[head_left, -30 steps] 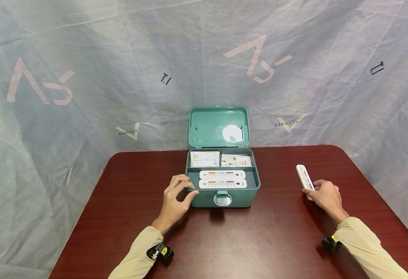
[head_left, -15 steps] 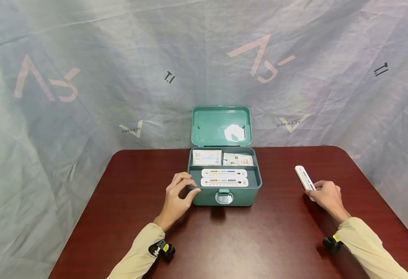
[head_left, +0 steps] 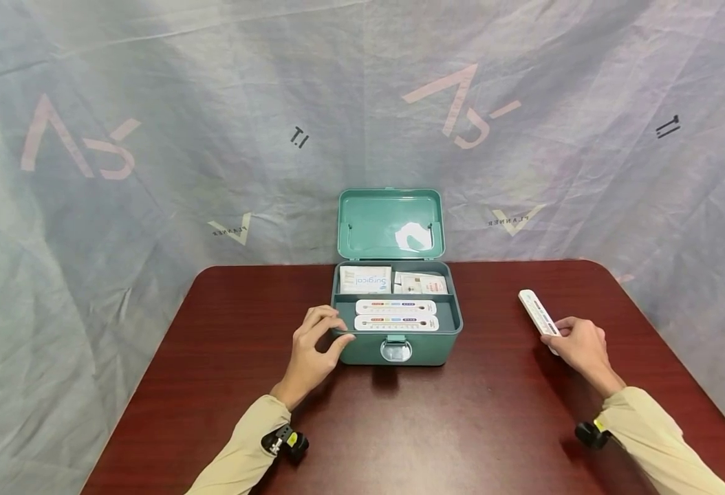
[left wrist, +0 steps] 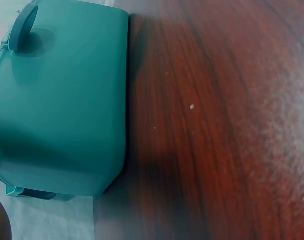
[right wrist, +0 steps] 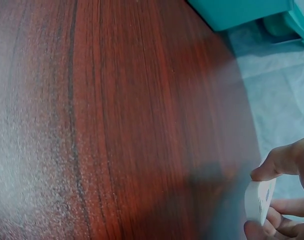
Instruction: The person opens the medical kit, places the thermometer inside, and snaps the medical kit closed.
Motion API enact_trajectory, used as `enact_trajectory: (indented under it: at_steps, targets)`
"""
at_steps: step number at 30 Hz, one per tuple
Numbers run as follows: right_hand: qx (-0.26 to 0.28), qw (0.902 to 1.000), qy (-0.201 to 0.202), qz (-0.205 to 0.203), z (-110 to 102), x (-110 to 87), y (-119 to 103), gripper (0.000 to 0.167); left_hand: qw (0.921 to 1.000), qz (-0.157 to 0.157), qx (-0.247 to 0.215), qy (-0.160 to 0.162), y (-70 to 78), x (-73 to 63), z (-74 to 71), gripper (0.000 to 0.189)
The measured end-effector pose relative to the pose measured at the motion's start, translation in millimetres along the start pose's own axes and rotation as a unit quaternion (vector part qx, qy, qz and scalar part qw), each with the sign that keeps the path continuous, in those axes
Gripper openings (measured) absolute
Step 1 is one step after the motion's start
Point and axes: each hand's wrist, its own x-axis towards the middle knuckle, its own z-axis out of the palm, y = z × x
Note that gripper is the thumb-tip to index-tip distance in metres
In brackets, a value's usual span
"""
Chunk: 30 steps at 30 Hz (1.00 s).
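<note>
A: Near side first. Check your right hand (head_left: 582, 347): closed to a pinch, thumb and fingers on opposite sides of a white thermometer strip (head_left: 538, 313), near end. Strip is right of the box, over the worktop (head_left: 461, 426), far end angled away and leftward. Can't tell whether that end touches down.

B: How should you expect it to handle?

A: Light, I'd judge, and stiff; flat, smooth plastic by the look, so mildly slippery. Treat the printed face's centre as fragile; a thin tube may run there. Your hold suits it: both long edges, no bending. A grip nearer the middle would balance better but cover the scale.

B: And your left hand (head_left: 313, 354)?

A: Curled at the near left corner of the green box (head_left: 362, 352), fingers over the rim, thumb at the front, gap narrow. Heavier item, rigid walls; the corner gives you a steadying hold.

B: Farther in?

A: Two matching strips (head_left: 393, 323) lie flat, parallel, in the front compartment. Behind the divider, a "Surgical" packet (head_left: 365, 278) and smaller packets (head_left: 421, 283), probably soft. Then the raised lid (head_left: 375, 234); last, grey sheeting (head_left: 214, 137).
</note>
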Motion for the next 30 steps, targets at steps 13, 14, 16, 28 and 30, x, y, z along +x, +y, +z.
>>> enact_trajectory:
  at_steps: [13,14,16,28,30]
  targets:
    - [0.004,0.9998,0.007,-0.017,-4.4,-3.4,-8.4,0.035,1.0000,-0.001,-0.006,-0.002,1.0,0.2,-0.1,0.018]
    - [0.004,0.9998,0.007,-0.019,-4.9,-3.6,-9.3,0.035,1.0000,-0.001,-0.006,-0.001,1.0,0.2,-0.2,0.018]
    - [0.005,0.9997,0.008,-0.023,-5.8,-3.7,-10.9,0.035,1.0000,-0.001,-0.006,0.000,0.9,0.2,-0.3,0.019]
    - [0.006,0.9982,0.020,-0.056,-9.3,-3.5,-22.2,0.034,1.0000,0.000,-0.003,0.001,1.4,0.0,-0.4,0.020]
    - [0.007,0.9980,0.021,-0.059,-9.3,-3.7,-24.7,0.034,1.0000,0.001,-0.003,0.002,1.4,0.4,-0.4,0.020]
